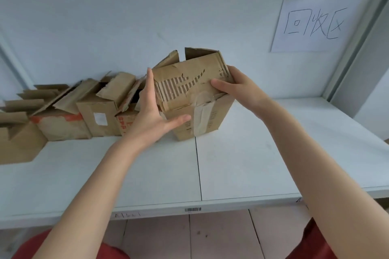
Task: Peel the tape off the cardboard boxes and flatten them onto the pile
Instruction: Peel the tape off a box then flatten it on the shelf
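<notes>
Head view from above the white table (pixel 263 153): a worn cardboard box (pixel 189 90) stands upright near the middle of the table, just beside the seam between the two tabletop panels. Its top flaps are open and its front flap is folded down, torn so the ribbed core shows. A strip of pale tape (pixel 201 121) runs down the front face, wrinkled at its upper end. The left hand (pixel 150 111) lies flat against the box's left side, fingers straight and together, thumb stretched across the front towards the tape. The right hand (pixel 237 88) grips the upper right corner, fingers curled behind it, thumb pressed on the front flap. Other opened boxes (pixel 84 111) crowd the table's left end. A handwritten paper sign (pixel 311 21) hangs on the wall.
</notes>
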